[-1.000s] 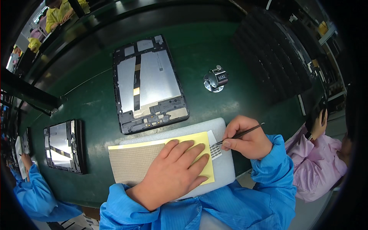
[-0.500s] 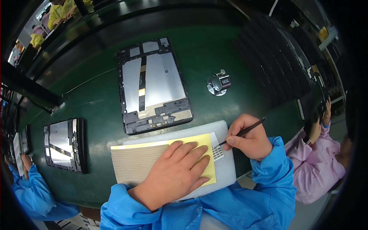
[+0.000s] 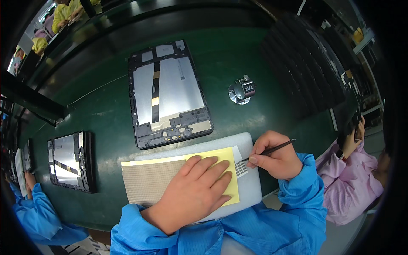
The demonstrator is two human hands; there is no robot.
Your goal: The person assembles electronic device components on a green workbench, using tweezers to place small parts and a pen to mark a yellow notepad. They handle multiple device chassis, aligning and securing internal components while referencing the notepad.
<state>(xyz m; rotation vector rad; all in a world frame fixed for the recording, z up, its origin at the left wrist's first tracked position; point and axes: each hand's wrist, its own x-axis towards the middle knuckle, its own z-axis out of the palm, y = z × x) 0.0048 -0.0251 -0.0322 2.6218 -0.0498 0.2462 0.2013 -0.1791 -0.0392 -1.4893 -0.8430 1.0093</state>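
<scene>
My left hand [image 3: 193, 191] lies flat, fingers spread, on a yellow backing sheet [image 3: 233, 193]. Part of that sheet carries a brown area ruled in a fine grid [image 3: 148, 180]; my palm hides some of it. Under the sheet is a pale grey foam pad [image 3: 254, 187]. A small white sheet with rows of dark rectangles [image 3: 241, 168] shows past the yellow sheet's right edge. My right hand [image 3: 278, 157] pinches a slim black pen-shaped tool [image 3: 280, 146]; whether it is a pair of tweezers I cannot tell. Its tip is at the small white sheet.
Beyond the pad lies a tablet housing [image 3: 174, 93], with a metal tally counter [image 3: 243, 90] to its right. Stacked tablet housings [image 3: 70, 161] stand at left. Black trays [image 3: 304, 68] fill the far right. Co-workers sit on both sides, one in a pink sleeve [image 3: 350, 187].
Both hands keep nearly the same place and grip. My right hand and the tool have tilted slightly. The whole view has shifted a little.
</scene>
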